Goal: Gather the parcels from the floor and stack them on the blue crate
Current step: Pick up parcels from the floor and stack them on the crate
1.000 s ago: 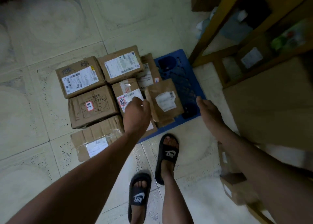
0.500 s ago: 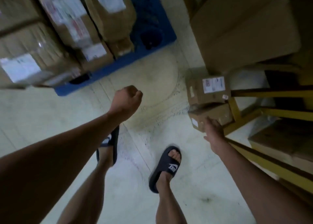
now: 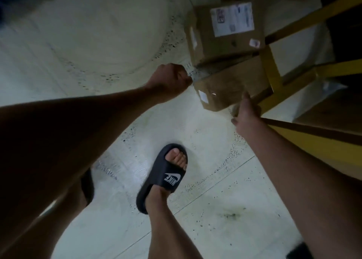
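Nearer plain brown cardboard parcel [image 3: 233, 88] on the pale tiled floor [image 3: 109, 39], right of frame centre, tucked against the yellow-painted wooden frame [image 3: 271, 66]. Second brown cardboard parcel with a white shipping label [image 3: 225, 27] just behind it, upper right of the frame; touching or merely close, cannot tell.

Right hand [image 3: 245, 114] at the near right corner of the plain parcel, fingers straight and reaching toward that edge, no grip yet; contact uncertain. Left hand [image 3: 170, 80] at the near left corner, fingers curled into a loose fist, seemingly holding nothing; knuckles just beside the cardboard, touching or not unclear.

Step in hand, probably: seizing the nearer parcel from both sides. Best done by opening the left fist, pressing flat palms on opposite faces, sliding the box toward the feet before lifting, clear of the yellow frame's upright and the labelled parcel behind.

Tight on the right: frame rails close against both boxes, little room for fingers. Open floor on the left and lower centre of the frame, apart from the black slide sandal [image 3: 166, 176]. Blue crate not identifiable here.
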`<state>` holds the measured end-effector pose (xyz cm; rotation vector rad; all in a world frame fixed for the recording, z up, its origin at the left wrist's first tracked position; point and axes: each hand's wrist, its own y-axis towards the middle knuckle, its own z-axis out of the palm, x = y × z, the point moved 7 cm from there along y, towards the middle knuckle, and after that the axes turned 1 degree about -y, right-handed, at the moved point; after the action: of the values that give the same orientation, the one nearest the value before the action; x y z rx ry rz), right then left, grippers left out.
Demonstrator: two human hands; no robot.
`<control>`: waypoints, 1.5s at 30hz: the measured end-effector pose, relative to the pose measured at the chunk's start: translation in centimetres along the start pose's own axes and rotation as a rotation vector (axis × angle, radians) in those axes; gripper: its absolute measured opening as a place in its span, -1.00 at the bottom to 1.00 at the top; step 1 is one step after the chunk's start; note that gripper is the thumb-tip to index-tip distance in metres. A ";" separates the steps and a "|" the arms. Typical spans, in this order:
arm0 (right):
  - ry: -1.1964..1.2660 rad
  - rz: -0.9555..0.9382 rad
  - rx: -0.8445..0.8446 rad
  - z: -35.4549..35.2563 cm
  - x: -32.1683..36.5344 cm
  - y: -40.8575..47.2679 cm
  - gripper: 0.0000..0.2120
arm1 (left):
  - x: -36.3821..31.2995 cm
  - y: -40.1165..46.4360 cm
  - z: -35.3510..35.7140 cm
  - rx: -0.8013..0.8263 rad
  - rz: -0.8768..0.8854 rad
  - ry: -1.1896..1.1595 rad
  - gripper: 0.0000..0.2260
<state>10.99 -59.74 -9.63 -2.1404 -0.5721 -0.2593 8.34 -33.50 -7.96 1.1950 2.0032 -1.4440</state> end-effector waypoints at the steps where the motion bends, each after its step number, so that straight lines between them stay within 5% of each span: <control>1: 0.069 0.056 -0.016 -0.2 -0.9 1.2 -0.35 | -0.4 1.4 1.6 0.004 0.007 0.019 -0.76; 5: 0.291 0.178 0.155 1.8 -2.5 4.2 -0.19 | -3.2 5.7 7.1 0.012 0.128 0.049 -0.63; 13: 0.375 0.136 0.254 4.2 -2.7 4.2 -0.36 | -2.8 3.8 9.2 0.042 -0.014 0.093 -0.83; 19: 0.136 0.027 0.367 4.2 -3.0 -2.1 0.07 | -0.9 -2.7 4.1 -0.011 -0.104 -0.010 -0.60; 23: -0.044 -0.089 0.379 6.6 -1.2 -10.4 -0.08 | 1.9 -8.4 -2.6 -0.115 -0.183 -0.081 -0.61; 27: -0.218 -0.250 0.499 10.8 1.9 -22.2 -0.47 | 4.8 -16.0 -10.6 -0.228 -0.239 -0.216 -0.71; 34: -0.356 -0.503 0.732 19.2 8.8 -41.8 -0.77 | 7.2 -29.0 -28.3 -0.557 -0.302 -0.256 -0.67; 45: -0.559 -0.836 0.912 32.2 19.5 -62.0 -0.49 | 10.8 -36.3 -50.7 -0.787 -0.319 -0.310 -0.61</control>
<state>-3.07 3.58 22.78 -0.9782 -1.5498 0.1588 -19.29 13.22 24.62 0.3112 2.2498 -0.7352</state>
